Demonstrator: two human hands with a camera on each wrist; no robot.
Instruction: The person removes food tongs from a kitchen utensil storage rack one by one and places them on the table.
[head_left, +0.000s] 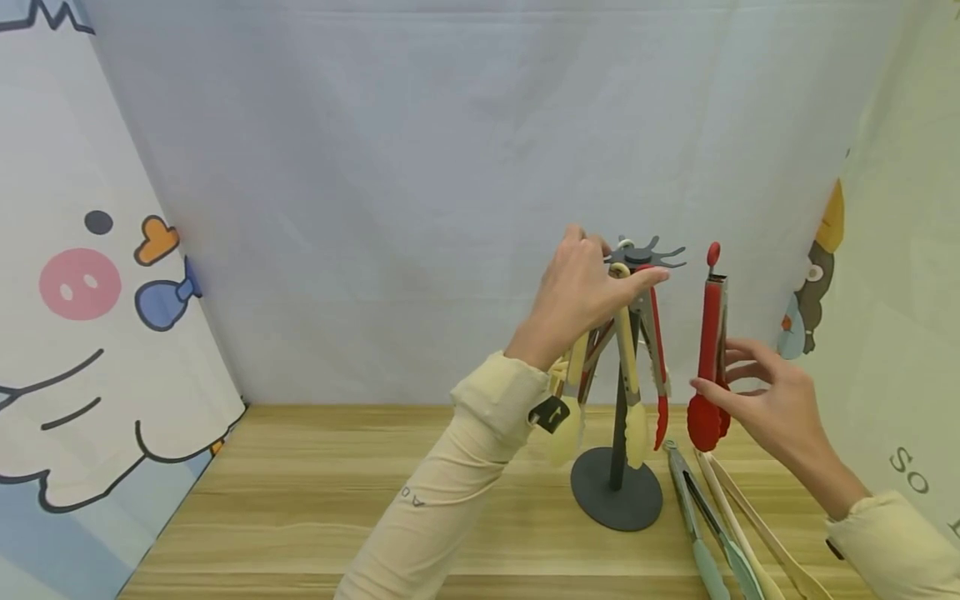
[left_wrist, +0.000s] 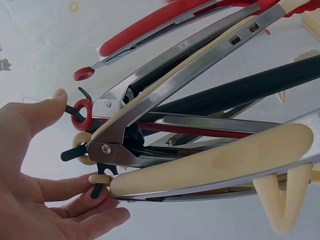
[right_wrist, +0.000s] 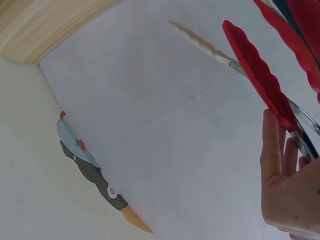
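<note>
Where the head view shows the red tongs (head_left: 708, 346), they hang upright in the air just right of a dark stand (head_left: 630, 507), with slim coated handles, metal edges, a loop on top and rounded scalloped heads below. The stand has a round flat base, a straight pole and a crown of curved hooks; cream tongs (head_left: 628, 367) and other red-and-metal tongs (head_left: 658, 358) dangle from it. Pale green tongs (head_left: 701, 546) and a beige two-armed utensil (head_left: 735, 523) lie on the table (head_left: 337, 500), whose surface has streaky wood grain. Pale cloth (head_left: 450, 167) covers the back, with a cartoon animal (head_left: 90, 192) printed at one side and a bird (head_left: 813, 283) at the other. The left hand (head_left: 577, 292) grips the stand's crown, thumb and fingers spread across it; the right hand (head_left: 772, 400) pinches the red tongs low, near their heads.

From the left wrist, riveted metal arms, smooth cream covers and small rings looped over dark hooks show closely. Left thumb and fingertips touch separate hooks, with a moderate gap between them.

From the right wrist, the wavy-edged red heads stand apart, and the fingers close around the tongs beside them; the thumb is hard to make out.
</note>
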